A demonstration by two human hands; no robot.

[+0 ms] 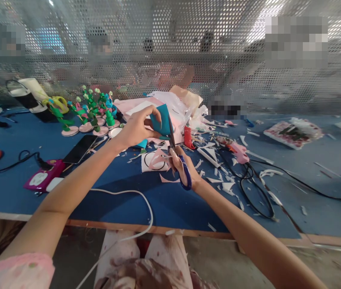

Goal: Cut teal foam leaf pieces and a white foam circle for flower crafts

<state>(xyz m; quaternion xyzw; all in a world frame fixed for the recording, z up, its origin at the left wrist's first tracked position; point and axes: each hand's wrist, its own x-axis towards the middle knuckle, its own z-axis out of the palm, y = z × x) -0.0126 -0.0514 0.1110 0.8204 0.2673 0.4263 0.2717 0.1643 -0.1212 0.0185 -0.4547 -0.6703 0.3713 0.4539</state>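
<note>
A piece of teal paper (163, 117) is pinched between the thumb and fingers of my left hand (138, 126), held up above the table. My right hand (184, 162) is closed round a pair of scissors with a dark blue handle (187, 178). The dark blades point up and away from me and lie along the right edge of the paper; I cannot tell how far apart they are. Below, a white piece with a black curved line (148, 161) and pink paper scraps (168, 179) lie on the table. A smaller teal scrap (142, 143) rests under my left hand.
White offcuts litter the blue table (176, 208) to the right, near a pink glue gun (240, 151) and red object (187, 137). Green paper plants (93, 106) on round bases stand left, behind a phone (80, 149) and purple device (42, 175). A white cable (140, 194) crosses the front edge.
</note>
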